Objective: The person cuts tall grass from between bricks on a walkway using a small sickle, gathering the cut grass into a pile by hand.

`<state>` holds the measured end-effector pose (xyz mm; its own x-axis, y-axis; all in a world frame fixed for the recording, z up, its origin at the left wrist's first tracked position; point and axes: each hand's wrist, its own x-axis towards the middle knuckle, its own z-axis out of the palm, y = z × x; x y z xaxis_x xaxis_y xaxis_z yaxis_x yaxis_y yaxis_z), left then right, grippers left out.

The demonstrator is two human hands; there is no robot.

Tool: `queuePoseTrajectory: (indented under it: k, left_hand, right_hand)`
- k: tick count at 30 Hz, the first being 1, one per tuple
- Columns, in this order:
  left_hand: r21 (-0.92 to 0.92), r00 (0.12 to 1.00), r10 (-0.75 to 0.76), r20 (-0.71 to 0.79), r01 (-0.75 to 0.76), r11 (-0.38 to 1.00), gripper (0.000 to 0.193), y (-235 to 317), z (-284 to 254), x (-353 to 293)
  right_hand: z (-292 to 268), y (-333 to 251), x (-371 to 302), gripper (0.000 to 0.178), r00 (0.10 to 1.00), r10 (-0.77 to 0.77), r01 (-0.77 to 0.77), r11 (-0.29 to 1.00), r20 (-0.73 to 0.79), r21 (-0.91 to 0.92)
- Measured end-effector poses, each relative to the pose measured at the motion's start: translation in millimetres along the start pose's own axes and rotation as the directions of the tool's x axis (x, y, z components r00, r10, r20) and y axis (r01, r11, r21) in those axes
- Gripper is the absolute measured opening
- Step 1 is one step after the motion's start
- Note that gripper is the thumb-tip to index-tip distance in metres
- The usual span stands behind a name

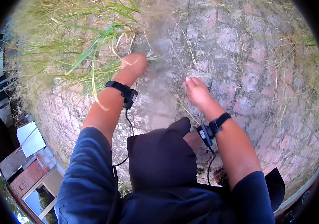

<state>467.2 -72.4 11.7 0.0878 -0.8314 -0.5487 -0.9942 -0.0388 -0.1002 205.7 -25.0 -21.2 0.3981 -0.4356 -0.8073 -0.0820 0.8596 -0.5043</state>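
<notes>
My left hand is closed round a bunch of long grass. Its green and straw-coloured blades spread away to the left and far side, and a few short ends stick out past the fingers on the right. Lower and to the right, my right hand hangs over the brick ground, fingers curled together and slightly smeared by motion. A thin greyish line runs from near its fingertips toward the far side; I cannot tell whether it is a stalk or part of a tool. The hands are apart.
Worn brick paving with dry stalks lies under and around me. More dry grass stands at the far left. My dark-clothed knee is in the near middle. Cables run from black wrist devices. A building with a window shows at the lower left.
</notes>
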Motion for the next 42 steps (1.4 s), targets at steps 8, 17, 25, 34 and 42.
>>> queuePoseTrajectory:
  k: [8, 17, 25, 34, 42]
  left_hand:
    - [-0.119, 0.926, 0.180, 0.332, -0.148, 0.982, 0.026, 37, 32, -68]
    - [-0.246, 0.751, 0.335, 0.569, -0.234, 0.941, 0.031, 54, 65, -125]
    - [-0.147, 0.896, 0.172, 0.409, -0.121, 0.982, 0.033, 62, 20, -124]
    - [-0.084, 0.995, -0.058, 0.086, 0.066, 0.994, 0.034, 96, -64, -159]
    - [-0.103, 0.966, -0.252, -0.058, 0.245, 0.964, 0.033, 131, -155, -248]
  right_hand:
    - [-95, 30, -85, 0.029, 0.975, 0.149, -0.162, 0.984, 0.167, 0.068]
    - [-214, -49, -150, 0.026, 0.990, 0.107, -0.120, 0.982, -0.092, -0.145]
    - [-289, -105, -242, 0.028, 0.960, -0.133, -0.071, 0.735, -0.245, -0.675]
    - [-284, -83, -298, 0.023, 0.924, -0.301, 0.125, 0.819, -0.235, -0.559]
    - [-272, -83, -273, 0.041, 0.951, -0.307, 0.297, 0.900, 0.019, -0.318]
